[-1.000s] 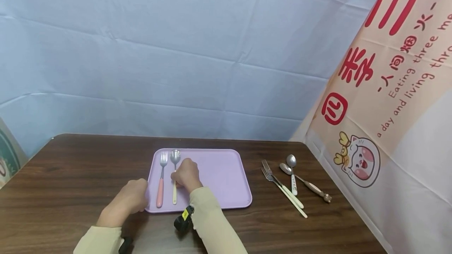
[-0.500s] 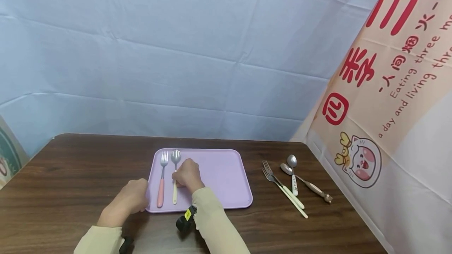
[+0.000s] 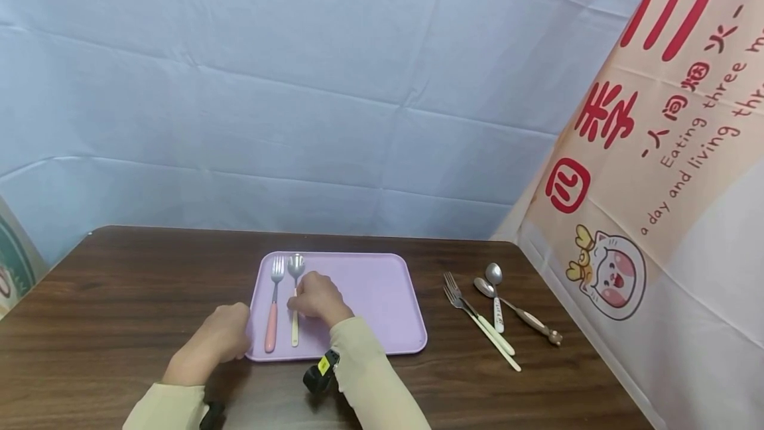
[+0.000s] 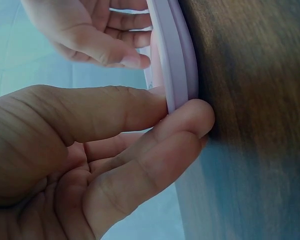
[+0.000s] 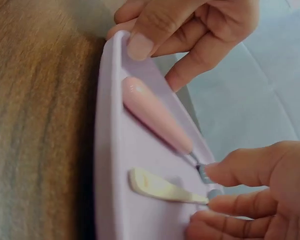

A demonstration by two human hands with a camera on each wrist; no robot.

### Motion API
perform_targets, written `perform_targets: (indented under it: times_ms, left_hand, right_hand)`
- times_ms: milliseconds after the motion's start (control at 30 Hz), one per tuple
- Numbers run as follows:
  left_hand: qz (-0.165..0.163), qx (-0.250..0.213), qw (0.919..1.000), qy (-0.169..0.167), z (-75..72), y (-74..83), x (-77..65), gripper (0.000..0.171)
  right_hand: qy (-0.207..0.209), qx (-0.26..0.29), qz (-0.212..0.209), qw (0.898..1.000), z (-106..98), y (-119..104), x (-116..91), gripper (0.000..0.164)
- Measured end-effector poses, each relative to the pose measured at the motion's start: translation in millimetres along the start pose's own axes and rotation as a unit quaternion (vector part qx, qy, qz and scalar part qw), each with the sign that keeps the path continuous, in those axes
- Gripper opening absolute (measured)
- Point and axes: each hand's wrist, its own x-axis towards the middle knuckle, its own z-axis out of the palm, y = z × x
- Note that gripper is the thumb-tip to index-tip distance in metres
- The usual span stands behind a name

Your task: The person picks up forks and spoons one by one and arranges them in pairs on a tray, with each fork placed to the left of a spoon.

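Note:
A lilac tray point(image 3: 376, 304) lies on the table; at its near left corner my left hand point(image 3: 222, 332) pinches the rim. In the left wrist view the thumb point(image 4: 125, 112) is on the inner side and the fingers are on the outer side. On the tray's left part are a pink-handled fork point(image 3: 271, 324) and, beside it, a spoon with a cream handle point(image 3: 295, 330). My right hand point(image 3: 319, 298) is over the spoon's handle. Its thumb and fingers stand apart in the right wrist view, with a fingertip at the upper end of the cream handle point(image 5: 162, 187).
Right of the tray lie two forks with pale handles point(image 3: 492, 335), a spoon with a white patterned handle point(image 3: 497, 314) and a spoon with an ornate handle point(image 3: 531, 320). A pale cloth point(image 3: 298, 118) hangs behind the table point(image 3: 119, 297).
My right hand has shifted slightly down and its fingers have loosened over the spoon. The left hand stays on the tray's corner. Fork and tray look unmoved.

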Motion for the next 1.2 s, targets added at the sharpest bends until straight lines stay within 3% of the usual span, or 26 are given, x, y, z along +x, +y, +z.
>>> perform_targets:
  times_ms: [233,400,567,700,1200]
  left_hand:
    - [0.007,-0.003,1.0,0.002,-0.1,-0.8,0.5,0.008]
    - [0.007,0.0,1.0,0.003,-0.2,-0.6,0.6,0.009]
    - [0.009,0.003,0.9999,0.008,-0.1,-1.6,1.2,0.01]
    - [0.007,0.002,0.9999,0.007,1.9,-3.0,2.0,0.01]
    - [0.002,0.003,1.0,0.001,-0.6,-0.7,0.2,0.011]
  right_hand:
    - [-0.031,-0.104,-0.034,0.993,-11,-8,-6,0.023]
    - [-0.049,-0.194,-0.096,0.975,-19,-13,-11,0.023]
    - [-0.05,-0.258,-0.113,0.958,-24,-18,-20,0.024]
    - [-0.053,-0.27,-0.109,0.955,-23,-19,-24,0.027]
    - [-0.058,-0.254,-0.104,0.96,-25,-9,-25,0.03]
